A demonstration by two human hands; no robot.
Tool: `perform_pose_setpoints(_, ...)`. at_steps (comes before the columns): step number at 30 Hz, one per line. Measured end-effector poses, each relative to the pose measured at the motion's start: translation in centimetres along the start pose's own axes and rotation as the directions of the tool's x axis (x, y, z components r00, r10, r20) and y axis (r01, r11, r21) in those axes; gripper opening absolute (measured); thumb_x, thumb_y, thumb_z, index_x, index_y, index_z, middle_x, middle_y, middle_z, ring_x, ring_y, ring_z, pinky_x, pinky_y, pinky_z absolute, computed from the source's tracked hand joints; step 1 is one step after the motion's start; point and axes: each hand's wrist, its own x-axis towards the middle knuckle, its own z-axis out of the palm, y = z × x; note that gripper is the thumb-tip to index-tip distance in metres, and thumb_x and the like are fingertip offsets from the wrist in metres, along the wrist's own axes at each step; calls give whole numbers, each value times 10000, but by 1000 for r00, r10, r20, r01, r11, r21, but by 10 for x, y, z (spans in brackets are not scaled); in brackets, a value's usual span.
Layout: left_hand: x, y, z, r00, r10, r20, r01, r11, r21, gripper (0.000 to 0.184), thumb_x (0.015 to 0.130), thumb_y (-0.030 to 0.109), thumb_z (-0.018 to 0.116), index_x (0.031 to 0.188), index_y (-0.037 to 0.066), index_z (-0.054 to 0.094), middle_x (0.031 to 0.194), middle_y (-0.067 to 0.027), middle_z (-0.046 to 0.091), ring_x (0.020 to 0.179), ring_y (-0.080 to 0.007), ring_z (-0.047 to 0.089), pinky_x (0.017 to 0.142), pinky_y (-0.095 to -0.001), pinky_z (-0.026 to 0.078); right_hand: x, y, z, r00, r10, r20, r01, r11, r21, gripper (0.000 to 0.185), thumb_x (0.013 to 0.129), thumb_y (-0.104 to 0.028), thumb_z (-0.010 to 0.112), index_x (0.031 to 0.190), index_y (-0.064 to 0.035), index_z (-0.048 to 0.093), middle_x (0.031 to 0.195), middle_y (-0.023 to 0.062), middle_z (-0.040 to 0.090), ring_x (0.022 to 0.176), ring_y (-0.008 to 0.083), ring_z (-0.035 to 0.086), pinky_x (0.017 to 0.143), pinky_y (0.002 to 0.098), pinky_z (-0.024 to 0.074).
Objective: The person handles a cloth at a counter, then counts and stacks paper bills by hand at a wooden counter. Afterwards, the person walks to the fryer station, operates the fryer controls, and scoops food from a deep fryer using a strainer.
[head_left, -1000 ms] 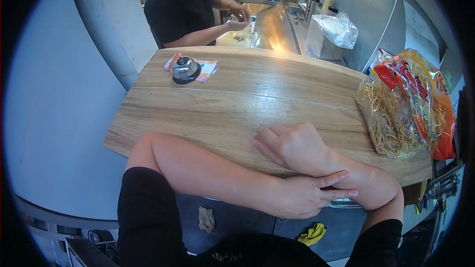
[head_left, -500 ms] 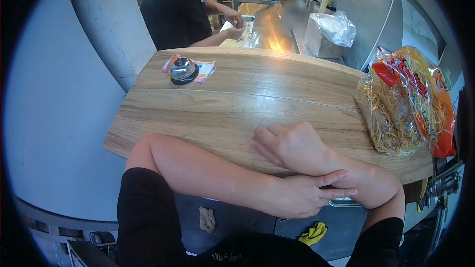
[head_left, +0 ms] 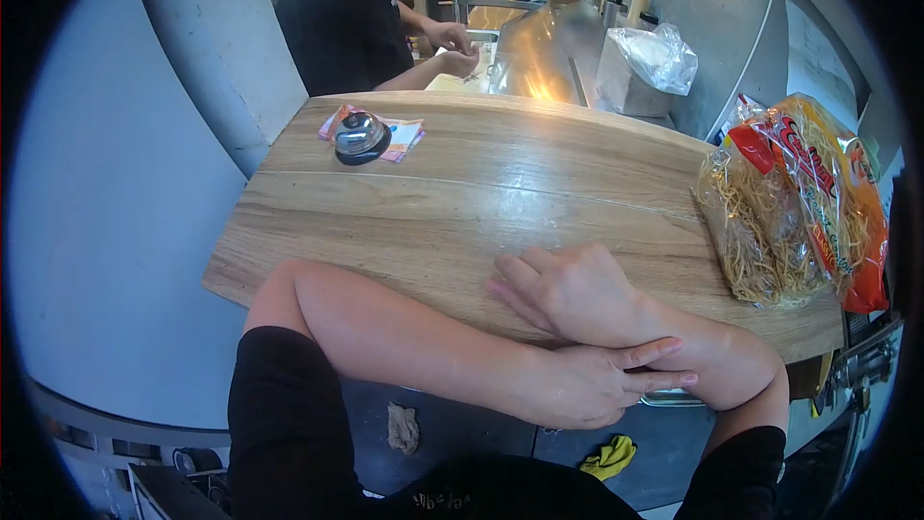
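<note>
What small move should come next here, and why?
Probably lifting the left hand off the right forearm: its fingers lie across that forearm, the right hand is loosely curled over the wooden counter, and no object shows in either hand.

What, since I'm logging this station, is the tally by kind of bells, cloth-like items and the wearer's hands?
Bell: 1
Greyish cloth-like item and yellow cloth-like item: 2
Wearer's left hand and right hand: 2
Total: 5
</note>
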Motion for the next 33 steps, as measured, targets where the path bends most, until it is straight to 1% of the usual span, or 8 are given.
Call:
perform_pose_setpoints(1, 0, 0, 0, 1000, 3, 0, -3, 1000, 8, 414, 780, 278, 456, 1080, 103, 682, 1371, -112, 487, 1430, -360, 134, 1115, -657, -1, 0, 0, -1, 1000, -3, 0, 3, 1000, 0, 267, 876, -337, 616, 848, -75, 573, 632, 51, 533, 442, 226, 551, 386, 329, 430)
perform_pose_setpoints(3, 0, 0, -1, 1000, -6, -11, 6, 1000, 4, 415, 779, 278, 457, 1081, 104, 682, 1371, -110, 488, 1430, -359, 135, 1113, -660, -3, 2, 0, -4, 999, -30, 20, 30, 1000, 0, 318, 916, -318, 552, 752, -46, 547, 634, 75, 532, 439, 214, 564, 373, 323, 447)
perform_pose_setpoints(6, 0, 2, 1, 1000, -18, -22, 18, 999, 26, 417, 778, 278, 458, 1080, 99, 683, 1369, -109, 490, 1429, -357, 138, 1111, -665, -8, 1, -1, -3, 999, -26, 25, 26, 1000, 9, 327, 914, -320, 555, 728, -52, 539, 630, 77, 528, 440, 221, 564, 380, 329, 450)
perform_pose_setpoints(10, 1, 4, 3, 999, -31, -29, 33, 998, 61, 418, 781, 268, 450, 1070, 78, 684, 1359, -114, 500, 1427, -357, 146, 1108, -669, -19, 1, -1, -2, 999, -23, 42, 22, 1000, 17, 332, 912, -326, 559, 722, -54, 538, 624, 77, 527, 443, 225, 566, 385, 334, 452)
perform_pose_setpoints(16, 1, 5, 6, 998, -35, -58, 36, 999, 17, 428, 781, 266, 449, 1072, 56, 682, 1348, -121, 508, 1422, -360, 161, 1109, -665, -27, 1, -1, -2, 999, -16, 43, 15, 1000, 19, 344, 909, -335, 563, 707, -58, 536, 632, 74, 529, 445, 222, 567, 385, 331, 449)
perform_pose_setpoints(19, 0, 4, 6, 997, -35, -69, 37, 999, 37, 422, 783, 259, 449, 1066, 52, 685, 1345, -122, 511, 1424, -358, 159, 1109, -663, -27, 1, -1, -3, 999, -19, 41, 18, 1000, 6, 346, 907, -335, 567, 699, -60, 535, 636, 70, 527, 443, 220, 563, 384, 327, 446)
perform_pose_setpoints(26, 1, 4, 5, 998, -20, -57, 18, 999, -33, 399, 779, 240, 452, 1040, 64, 698, 1324, -119, 530, 1426, -355, 161, 1112, -658, -21, 1, -1, -2, 999, -17, 38, 16, 1000, 10, 332, 905, -321, 571, 701, -61, 538, 628, 66, 516, 448, 216, 561, 388, 323, 446)
perform_pose_setpoints(33, 3, 7, 9, 997, -35, -74, 35, 999, -9, 397, 765, 220, 453, 1032, 73, 707, 1321, -114, 537, 1420, -368, 167, 1112, -662, -23, -1, -2, -1, 999, -22, 37, 22, 1000, 14, 318, 901, -320, 575, 704, -72, 541, 620, 62, 512, 450, 211, 562, 393, 328, 448)
